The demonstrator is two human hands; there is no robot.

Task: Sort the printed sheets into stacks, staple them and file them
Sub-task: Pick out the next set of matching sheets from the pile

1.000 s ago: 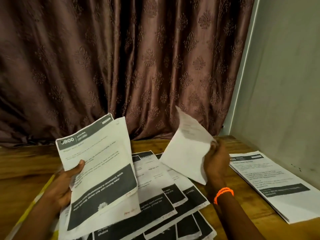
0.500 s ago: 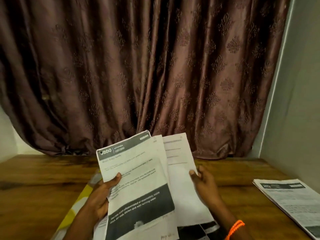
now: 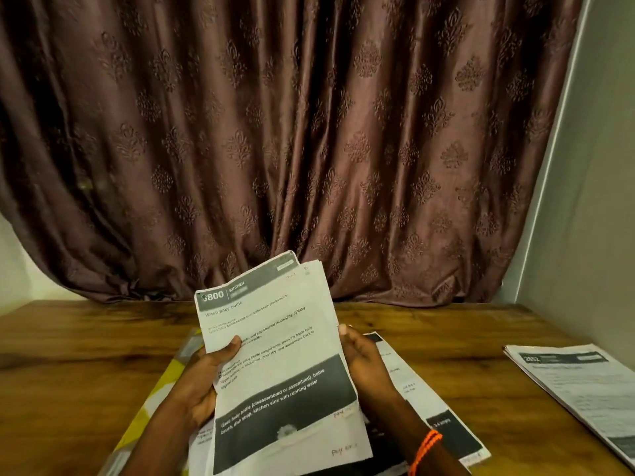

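I hold a small stack of printed sheets (image 3: 275, 355) upright above the wooden table (image 3: 86, 355); the top sheet is headed "3800 KITCHEN, Wash baby bottle". My left hand (image 3: 202, 383) grips the stack's left edge, thumb on the front. My right hand (image 3: 364, 359) cups the right edge, its fingers behind the paper. More printed sheets (image 3: 436, 410) lie spread on the table under my hands. A separate stack of sheets (image 3: 577, 389) lies at the right.
A yellow and white folder or cloth (image 3: 154, 400) lies under the spread sheets at the left. A brown patterned curtain (image 3: 309, 149) hangs behind the table. A grey wall (image 3: 591, 201) borders the table's right side.
My right hand brought a loose sheet from the right and laid it behind the sheets in my left hand. Both hands now hold one joined stack. The camera tilted up.
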